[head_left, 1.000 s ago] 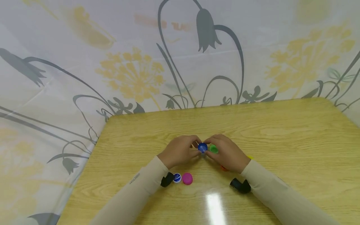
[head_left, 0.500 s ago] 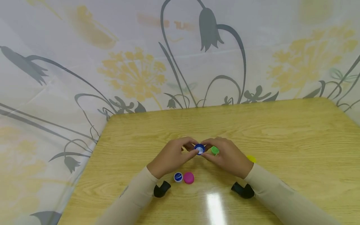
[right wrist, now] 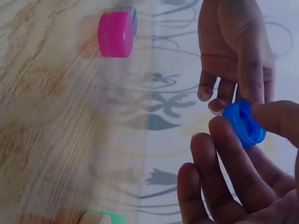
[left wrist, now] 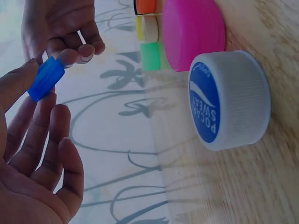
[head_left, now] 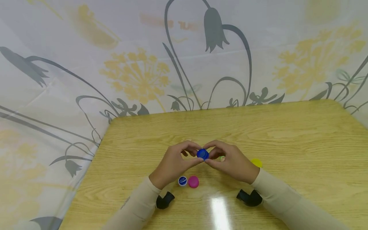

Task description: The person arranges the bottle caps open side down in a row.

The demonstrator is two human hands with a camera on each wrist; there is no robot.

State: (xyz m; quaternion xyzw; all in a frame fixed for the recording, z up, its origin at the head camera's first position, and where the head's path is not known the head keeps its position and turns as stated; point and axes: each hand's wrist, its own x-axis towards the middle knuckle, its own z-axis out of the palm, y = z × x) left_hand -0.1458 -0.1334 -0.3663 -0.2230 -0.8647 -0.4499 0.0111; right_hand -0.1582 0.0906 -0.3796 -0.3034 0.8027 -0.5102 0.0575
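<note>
A blue bottle cap (head_left: 203, 154) is held above the table between both hands. My left hand (head_left: 174, 163) pinches its left side with thumb and fingertips. From the other side, my right hand (head_left: 235, 162) pinches it the same way. In the right wrist view the hollow, ringed inside of the blue cap (right wrist: 244, 123) shows; the left wrist view has the cap (left wrist: 46, 79) edge-on. Nearer the person lie a white cap (head_left: 182, 181) with a blue printed top and a pink cap (head_left: 193, 181), side by side.
A yellow cap (head_left: 256, 163) lies beyond the right wrist. The right hand mostly hides a green cap, which the left wrist view shows (left wrist: 150, 57) near an orange cap (left wrist: 145, 5). A flower-patterned cloth (head_left: 138, 73) hangs behind the wooden table (head_left: 287, 134).
The blue cap has been turned over: its hollow side faced the head camera before, and now its closed top does. Both hands have shifted slightly; the right now covers more of the green cap.
</note>
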